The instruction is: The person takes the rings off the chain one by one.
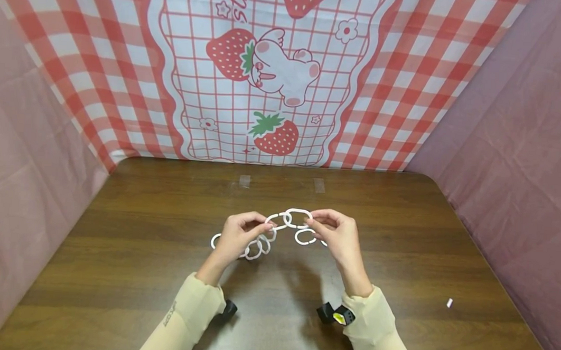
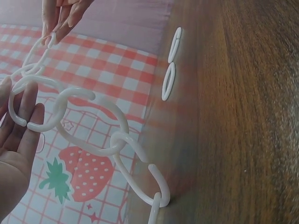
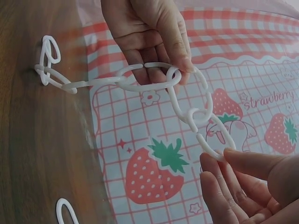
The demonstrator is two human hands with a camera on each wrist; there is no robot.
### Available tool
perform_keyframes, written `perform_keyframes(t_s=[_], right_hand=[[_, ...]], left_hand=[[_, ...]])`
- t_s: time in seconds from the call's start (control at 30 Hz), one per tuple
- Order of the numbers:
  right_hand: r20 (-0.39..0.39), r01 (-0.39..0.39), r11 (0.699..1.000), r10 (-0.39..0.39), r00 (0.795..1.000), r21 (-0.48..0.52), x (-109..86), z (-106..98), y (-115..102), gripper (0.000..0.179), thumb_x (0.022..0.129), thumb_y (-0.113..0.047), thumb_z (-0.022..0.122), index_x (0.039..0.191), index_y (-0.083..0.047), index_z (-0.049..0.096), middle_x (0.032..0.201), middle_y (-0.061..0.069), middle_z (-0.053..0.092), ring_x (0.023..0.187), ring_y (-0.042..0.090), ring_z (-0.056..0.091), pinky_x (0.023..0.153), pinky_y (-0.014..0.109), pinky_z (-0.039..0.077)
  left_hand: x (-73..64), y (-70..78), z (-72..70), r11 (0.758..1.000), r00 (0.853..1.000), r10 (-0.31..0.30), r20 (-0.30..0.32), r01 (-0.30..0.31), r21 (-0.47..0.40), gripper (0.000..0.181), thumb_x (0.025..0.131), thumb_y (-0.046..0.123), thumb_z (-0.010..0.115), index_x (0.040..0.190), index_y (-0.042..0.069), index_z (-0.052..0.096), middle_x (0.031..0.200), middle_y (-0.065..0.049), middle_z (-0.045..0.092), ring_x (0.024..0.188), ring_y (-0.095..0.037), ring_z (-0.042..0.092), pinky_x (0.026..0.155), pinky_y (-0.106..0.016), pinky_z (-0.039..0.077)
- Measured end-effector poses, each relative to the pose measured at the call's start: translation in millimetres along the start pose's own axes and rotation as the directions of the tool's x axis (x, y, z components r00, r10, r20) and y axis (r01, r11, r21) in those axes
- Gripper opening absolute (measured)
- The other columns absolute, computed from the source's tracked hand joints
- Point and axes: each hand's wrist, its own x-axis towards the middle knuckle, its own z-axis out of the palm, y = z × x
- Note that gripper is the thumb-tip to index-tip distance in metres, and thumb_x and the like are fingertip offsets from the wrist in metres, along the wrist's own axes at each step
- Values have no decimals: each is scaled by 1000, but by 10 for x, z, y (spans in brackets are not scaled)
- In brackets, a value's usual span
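A chain of white oval plastic links (image 1: 278, 221) hangs between the two hands, above the brown table. My left hand (image 1: 234, 237) pinches one link between thumb and fingers; from there the chain drops, its lower links (image 3: 51, 70) coming down to the tabletop. The right hand (image 1: 339, 236) pinches the end link (image 3: 219, 140) between thumb and fingertips. That link shows a small gap in its side and is threaded with the neighbouring link (image 3: 180, 105). Below the right hand, a separate white link (image 1: 305, 236) lies on the table, with another link (image 2: 168, 81) end to end beside it.
A small white piece (image 1: 449, 303) lies on the table (image 1: 136, 294) toward the right. Bits of clear tape (image 1: 244, 181) are stuck near the back edge. A strawberry-print cloth (image 1: 276, 79) hangs behind, with pink cloth at both sides.
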Motion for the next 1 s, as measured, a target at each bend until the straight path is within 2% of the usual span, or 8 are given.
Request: perform_keyframes(t_s=[0.23, 0.4, 0.47, 0.57, 0.7, 0.9, 1.0], right_hand=[[6, 3, 1000, -3, 1000, 3, -7, 24, 12, 25, 85, 3, 69, 108, 13, 66, 80, 2, 74, 68, -2, 66, 62, 19, 60], [15, -8, 1000, 8, 1000, 6, -10, 47, 22, 24, 84, 4, 70, 105, 15, 65, 76, -3, 71, 65, -1, 64, 60, 18, 59], [21, -12, 1000, 12, 1000, 6, -12, 56, 19, 24, 84, 4, 70, 104, 15, 64, 75, -5, 70, 64, -1, 63, 61, 20, 60], [32, -15, 1000, 14, 999, 16, -17, 67, 20, 23, 84, 4, 70, 103, 15, 64, 76, -3, 70, 67, 1, 65, 64, 24, 61], [49, -10, 1000, 9, 999, 29, -24, 80, 26, 23, 84, 5, 69, 103, 16, 64, 78, 0, 72, 71, 3, 67, 66, 24, 61], [54, 5, 1000, -5, 999, 18, -26, 95, 44, 23, 82, 5, 72, 101, 15, 64, 75, -3, 70, 67, 0, 66, 62, 19, 60], [53, 21, 1000, -21, 998, 4, -27, 99, 54, 24, 81, 4, 73, 101, 14, 65, 77, 2, 71, 68, 1, 67, 61, 19, 59]], left_hand=[[1, 6, 13, 1000, 1000, -3, -5, 3, -21, 13, 86, 1, 69, 90, -11, 69, 91, -28, 71, 77, -22, 73, 70, -29, 62], [2, -5, 26, 1000, 1000, 14, -4, -14, -14, 11, 85, 0, 70, 89, -10, 69, 89, -27, 71, 75, -24, 73, 70, -35, 62], [0, -10, 31, 1000, 1000, 26, -1, -26, -7, 11, 85, 1, 70, 89, -10, 69, 88, -27, 71, 74, -21, 73, 69, -37, 62], [-5, -12, 40, 999, 999, 32, -3, -32, 21, 11, 85, 3, 71, 88, -8, 70, 85, -25, 72, 70, -11, 71, 67, -41, 61], [-12, -6, 47, 998, 999, 27, -20, -26, 59, 11, 84, 6, 73, 87, -4, 71, 82, -21, 73, 67, 0, 66, 65, -44, 61], [-12, -4, 54, 997, 998, 33, -51, -30, 70, 10, 84, 6, 73, 86, -4, 71, 81, -21, 72, 66, -2, 66, 61, -37, 60], [-8, -12, 61, 997, 998, 34, -59, -29, 74, 10, 84, 6, 73, 86, -4, 71, 81, -21, 72, 65, 1, 64, 61, -34, 60]])
